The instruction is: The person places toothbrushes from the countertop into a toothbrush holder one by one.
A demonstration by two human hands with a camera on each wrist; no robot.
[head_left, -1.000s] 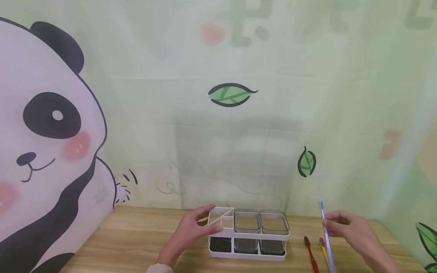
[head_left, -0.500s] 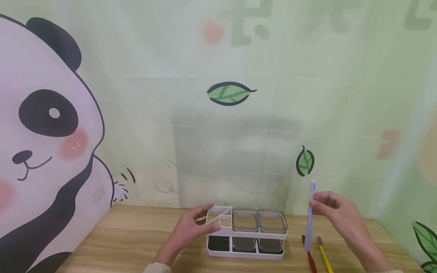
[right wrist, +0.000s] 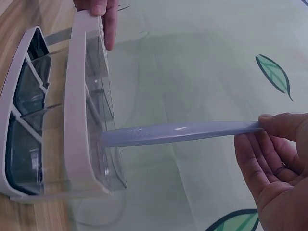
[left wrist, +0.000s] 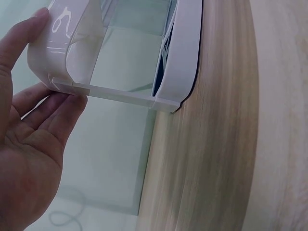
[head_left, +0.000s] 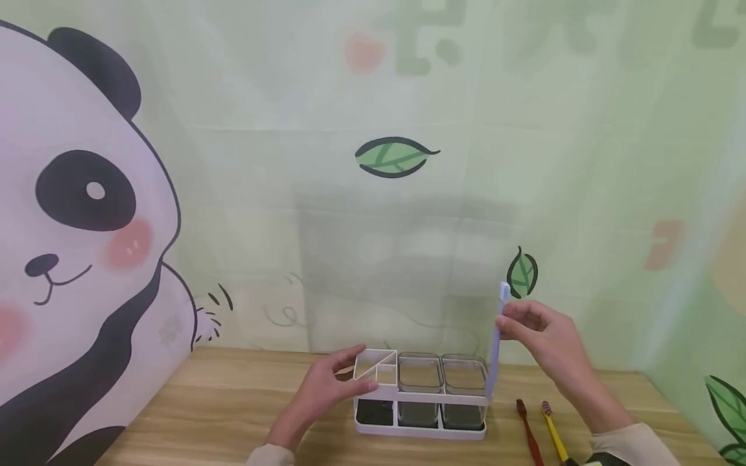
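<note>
Above the table (head_left: pixel 221 408), the right hand (head_left: pixel 548 333) pinches the toothbrush's neck (right wrist: pixel 248 127).

My left hand (head_left: pixel 326 388) grips the left end of the white rack (head_left: pixel 422 397). My right hand (head_left: pixel 544 333) pinches, held high to its right.

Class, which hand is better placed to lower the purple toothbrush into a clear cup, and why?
Likely the right hand: it pinches the purple toothbrush near its head, handle end down near the rightmost clear cup. The left hand grips the white holder at its opposite end.
</note>
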